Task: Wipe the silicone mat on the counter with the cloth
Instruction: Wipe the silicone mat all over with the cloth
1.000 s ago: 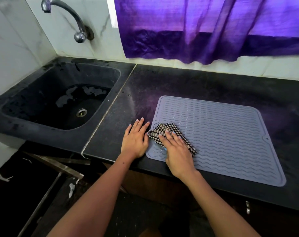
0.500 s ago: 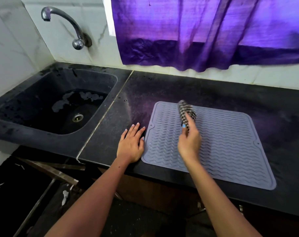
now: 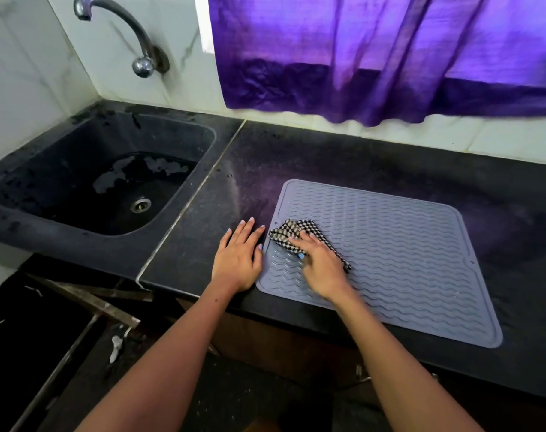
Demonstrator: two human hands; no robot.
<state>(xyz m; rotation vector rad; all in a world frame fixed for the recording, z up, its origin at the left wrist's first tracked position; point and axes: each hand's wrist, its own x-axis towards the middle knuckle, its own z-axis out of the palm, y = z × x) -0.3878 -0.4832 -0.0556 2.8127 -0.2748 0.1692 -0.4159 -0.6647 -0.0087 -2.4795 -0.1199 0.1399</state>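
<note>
the right hand (image 3: 320, 265) presses the checked cloth (image 3: 292, 233) under straight, slightly spread fingers onto the near-left part of the grey silicone mat (image 3: 405, 260), while the left hand (image 3: 239, 255) lies flat, fingers together, on the counter (image 3: 209, 238) just beside the mat's left edge.

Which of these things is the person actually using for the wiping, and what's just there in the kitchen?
In use: silicone mat; checked cloth, pressed down by the right hand; left hand, flat on the counter beside the mat.

Just there: sink; tap; purple curtain.
</note>
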